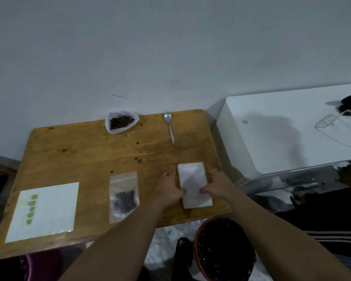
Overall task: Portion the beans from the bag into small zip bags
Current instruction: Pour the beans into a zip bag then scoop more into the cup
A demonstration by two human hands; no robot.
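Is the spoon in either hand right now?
No, the spoon lies on the wooden table near its far edge, while the left hand and right hand both hold the white pack.

Table (79, 151): wooden, knotted, stood against a pale wall (150, 47).
Sheet (49, 216): white with a column of green squares, lay flat at the table's near left.
Box (272, 138): white, stood just right of the table, with glasses (325, 123) on top.
Basket (197, 240): red-rimmed, dark inside, sat below the table's near edge.
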